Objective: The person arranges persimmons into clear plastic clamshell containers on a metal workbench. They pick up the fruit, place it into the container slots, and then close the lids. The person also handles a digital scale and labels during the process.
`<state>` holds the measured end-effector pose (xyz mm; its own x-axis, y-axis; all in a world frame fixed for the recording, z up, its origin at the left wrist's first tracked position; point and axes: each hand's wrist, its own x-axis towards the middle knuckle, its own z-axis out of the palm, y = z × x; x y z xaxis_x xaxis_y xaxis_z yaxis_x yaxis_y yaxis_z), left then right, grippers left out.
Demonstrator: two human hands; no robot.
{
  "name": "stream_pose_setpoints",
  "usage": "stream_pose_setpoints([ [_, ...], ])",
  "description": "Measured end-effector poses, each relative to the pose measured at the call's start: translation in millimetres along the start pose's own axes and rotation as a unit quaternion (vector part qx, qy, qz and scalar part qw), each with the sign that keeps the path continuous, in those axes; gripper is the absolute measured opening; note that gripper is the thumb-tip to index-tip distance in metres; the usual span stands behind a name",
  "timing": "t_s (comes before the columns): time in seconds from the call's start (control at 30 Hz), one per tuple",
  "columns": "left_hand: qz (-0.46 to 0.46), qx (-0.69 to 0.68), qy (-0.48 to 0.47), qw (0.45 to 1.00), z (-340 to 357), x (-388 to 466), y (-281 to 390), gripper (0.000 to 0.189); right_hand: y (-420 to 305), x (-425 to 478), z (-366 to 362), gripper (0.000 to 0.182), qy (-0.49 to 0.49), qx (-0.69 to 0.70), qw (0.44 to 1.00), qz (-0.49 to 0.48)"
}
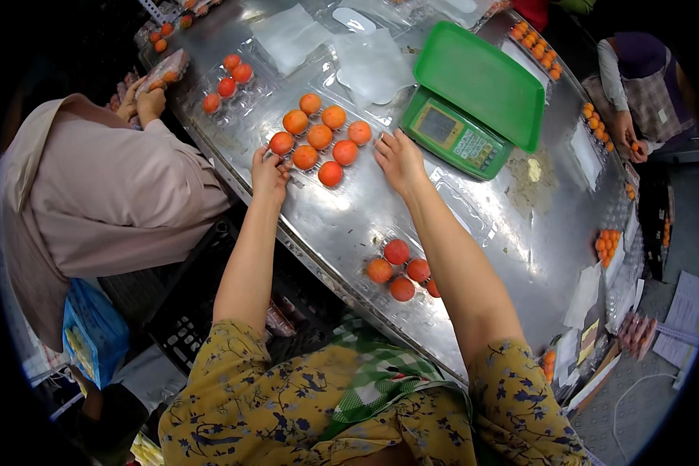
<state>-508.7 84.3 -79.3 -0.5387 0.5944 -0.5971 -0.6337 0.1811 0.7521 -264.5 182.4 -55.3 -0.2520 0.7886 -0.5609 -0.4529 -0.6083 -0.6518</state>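
Note:
Several round orange-red fruits sit in a clear plastic tray with cells on the metal table. My left hand is at the tray's left edge, fingers bent beside the leftmost fruit; whether they grip the rim cannot be made out. At the tray's right side, my right hand has its fingers slightly apart, with nothing visible in them. Just beyond that hand stands a green digital scale with a green pan. More red-orange fruits lie near my right forearm, which partly covers them.
At left, a co-worker holds a wrapped fruit pack. Another person works at far right. Fruits in a tray and white sheets lie farther back. A black crate stands below the table edge.

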Motion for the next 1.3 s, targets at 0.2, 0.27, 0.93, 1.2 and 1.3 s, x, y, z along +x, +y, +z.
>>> stream_pose_setpoints([
  [0.2, 0.013, 0.014, -0.008, 1.000, -8.5, -34.5, 0.8, 0.039, -5.6, 23.3, 6.2, 0.045, 0.019, -0.082, 0.995, 0.055],
  [0.27, 0.009, 0.020, -0.017, 1.000, -7.3, -55.3, 5.0, 0.038, -0.5, 24.8, 9.4, 0.040, 0.020, -0.139, 0.988, 0.060],
  [0.93, 0.063, 0.084, -0.080, 0.991, -32.3, -282.2, -22.1, 0.057, -28.2, -204.9, -59.0, 0.031, -0.023, -0.070, 0.997, -0.018],
  [1.2, -0.091, 0.143, -0.264, 0.949, 29.4, -371.2, -137.8, 0.057, -53.7, -322.5, -257.3, 0.029, 0.115, -0.035, 0.989, -0.084],
  [1.3, -0.157, 0.189, -0.332, 0.911, 48.6, -395.9, -192.6, 0.053, -51.8, -360.2, -332.0, 0.029, 0.195, -0.028, 0.977, -0.079],
])
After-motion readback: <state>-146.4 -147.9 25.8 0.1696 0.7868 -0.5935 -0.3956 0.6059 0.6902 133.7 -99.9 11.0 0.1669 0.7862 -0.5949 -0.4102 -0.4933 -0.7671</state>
